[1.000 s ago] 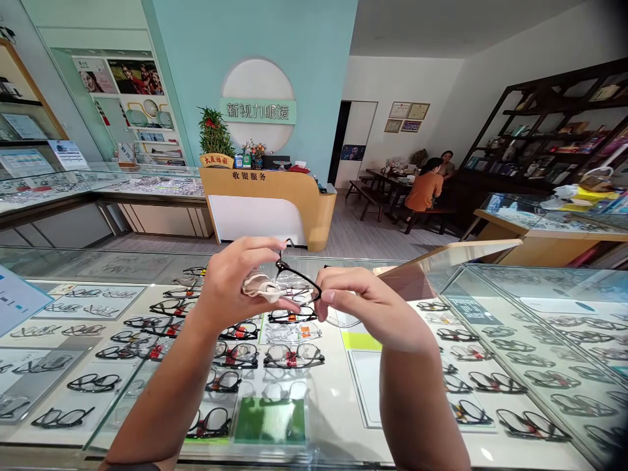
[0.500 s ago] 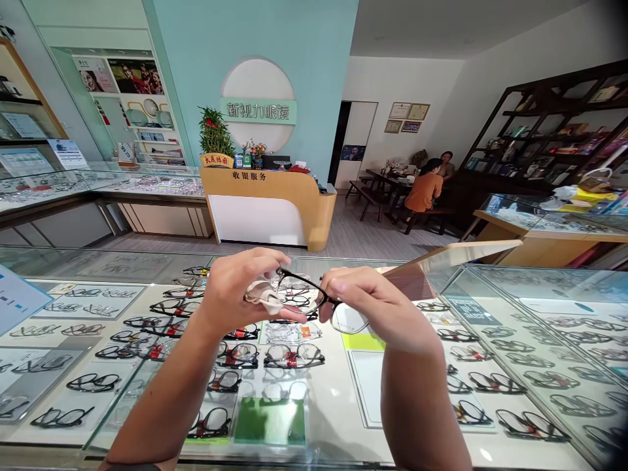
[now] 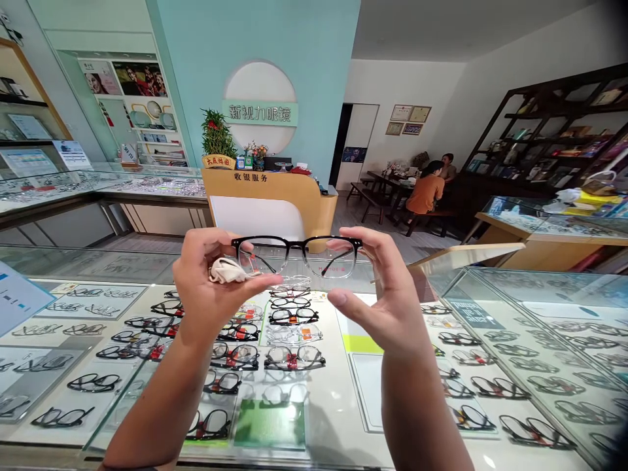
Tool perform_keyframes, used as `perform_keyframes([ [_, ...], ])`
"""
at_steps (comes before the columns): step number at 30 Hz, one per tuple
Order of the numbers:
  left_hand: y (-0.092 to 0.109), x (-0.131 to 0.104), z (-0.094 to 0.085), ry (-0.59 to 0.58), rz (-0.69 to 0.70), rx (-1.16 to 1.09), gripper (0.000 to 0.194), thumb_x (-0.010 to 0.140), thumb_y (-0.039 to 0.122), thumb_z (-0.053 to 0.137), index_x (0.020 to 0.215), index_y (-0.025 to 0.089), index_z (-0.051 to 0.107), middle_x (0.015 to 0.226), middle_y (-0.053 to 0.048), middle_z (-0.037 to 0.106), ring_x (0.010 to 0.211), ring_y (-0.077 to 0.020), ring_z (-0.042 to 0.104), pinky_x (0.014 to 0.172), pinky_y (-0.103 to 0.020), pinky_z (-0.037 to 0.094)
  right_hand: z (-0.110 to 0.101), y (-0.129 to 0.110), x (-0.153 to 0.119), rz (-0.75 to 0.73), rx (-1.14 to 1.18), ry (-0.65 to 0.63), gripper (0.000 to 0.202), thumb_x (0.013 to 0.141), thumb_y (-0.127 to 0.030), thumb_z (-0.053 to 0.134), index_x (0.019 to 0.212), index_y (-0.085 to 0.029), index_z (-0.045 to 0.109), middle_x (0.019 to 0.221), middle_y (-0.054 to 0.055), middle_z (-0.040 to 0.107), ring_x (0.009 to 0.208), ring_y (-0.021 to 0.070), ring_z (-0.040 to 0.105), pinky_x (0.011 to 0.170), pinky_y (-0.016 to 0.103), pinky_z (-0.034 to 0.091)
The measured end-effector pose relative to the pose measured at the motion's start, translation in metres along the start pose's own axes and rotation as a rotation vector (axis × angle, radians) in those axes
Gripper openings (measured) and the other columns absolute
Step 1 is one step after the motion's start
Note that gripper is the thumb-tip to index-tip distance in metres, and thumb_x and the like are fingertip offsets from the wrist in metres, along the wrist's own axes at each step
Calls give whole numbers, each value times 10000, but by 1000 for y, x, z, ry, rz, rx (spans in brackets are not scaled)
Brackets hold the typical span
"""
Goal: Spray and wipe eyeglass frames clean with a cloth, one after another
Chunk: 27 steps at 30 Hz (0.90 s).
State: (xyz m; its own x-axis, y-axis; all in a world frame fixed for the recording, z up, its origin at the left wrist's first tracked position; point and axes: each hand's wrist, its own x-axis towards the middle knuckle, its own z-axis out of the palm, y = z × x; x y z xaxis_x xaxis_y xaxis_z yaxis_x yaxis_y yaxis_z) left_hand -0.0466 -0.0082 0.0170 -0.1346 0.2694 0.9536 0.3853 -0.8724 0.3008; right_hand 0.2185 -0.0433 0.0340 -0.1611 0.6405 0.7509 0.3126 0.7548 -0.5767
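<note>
While glossy black-topped, clear-bottomed squarish eyeglasses (image 3: pixel 296 245) sit level above glass-topped desk (image 3: pixel 333 405), long axis runs sideways from hand to hand — neither clearly nearer. Left hand (image 3: pixel 202 294) grasps eyeglasses' left end plus soft-looking, crumpled cream cloth (image 3: pixel 226 270); right hand (image 3: pixel 391 304): fingers at eyeglasses' right end, thumb apart below — cannot tell whether gripping.
</note>
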Motion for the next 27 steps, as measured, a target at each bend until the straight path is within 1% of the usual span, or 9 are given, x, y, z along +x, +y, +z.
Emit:
perform_keyframes([
  [5, 4, 0, 1, -1, -88, 45, 705, 650, 611, 1050, 1072, 262, 606, 896, 13, 756, 622, -161, 706, 507, -288, 529, 8, 1, 1, 26, -5, 83, 618, 954, -462, 882, 1478, -326, 584, 1396, 97, 745, 1338, 314, 700, 1233, 558, 492],
  [9, 6, -2, 0, -4, -122, 44, 696, 671, 603, 1043, 1095, 260, 611, 911, 1, 756, 662, -167, 715, 509, -278, 520, 10, 0, 1, 54, 12, 90, 520, 966, -445, 873, 1408, -321, 629, 1370, 90, 767, 1304, 303, 715, 1205, 557, 515],
  [14, 5, -5, 0, -24, -173, 24, 674, 737, 582, 1018, 1174, 273, 609, 993, -15, 755, 751, -174, 746, 567, -279, 539, 10, -3, 1, 108, -24, 112, 494, 951, -462, 885, 1378, -344, 668, 1361, 76, 783, 1293, 308, 725, 1185, 569, 535],
  [17, 5, -6, 1, -2, -193, 41, 682, 716, 575, 1033, 1181, 276, 633, 964, -7, 735, 759, -177, 730, 578, -288, 530, 10, -3, 1, 136, -16, 110, 509, 954, -463, 885, 1399, -356, 663, 1367, 69, 796, 1298, 299, 735, 1162, 553, 561],
  [21, 10, -7, 4, 14, -228, 64, 641, 727, 567, 1029, 1163, 264, 670, 989, -15, 756, 684, -140, 654, 578, -289, 522, 11, -2, 0, 167, 10, 139, 519, 970, -464, 869, 1414, -324, 638, 1420, 96, 783, 1306, 290, 741, 1109, 515, 604],
  [24, 15, -7, 8, 27, -235, 41, 633, 743, 577, 1018, 1164, 264, 664, 1037, -23, 764, 687, -135, 657, 570, -285, 528, 12, -2, -1, 182, 29, 159, 485, 974, -461, 861, 1382, -308, 648, 1436, 112, 770, 1279, 288, 749, 1033, 481, 647],
  [27, 17, -8, 9, 36, -238, 49, 636, 753, 589, 1008, 1180, 271, 659, 1023, -23, 737, 696, -140, 656, 548, -284, 507, 11, -4, -2, 184, 3, 169, 482, 969, -454, 862, 1389, -325, 663, 1428, 103, 768, 1266, 291, 747, 1012, 479, 658],
])
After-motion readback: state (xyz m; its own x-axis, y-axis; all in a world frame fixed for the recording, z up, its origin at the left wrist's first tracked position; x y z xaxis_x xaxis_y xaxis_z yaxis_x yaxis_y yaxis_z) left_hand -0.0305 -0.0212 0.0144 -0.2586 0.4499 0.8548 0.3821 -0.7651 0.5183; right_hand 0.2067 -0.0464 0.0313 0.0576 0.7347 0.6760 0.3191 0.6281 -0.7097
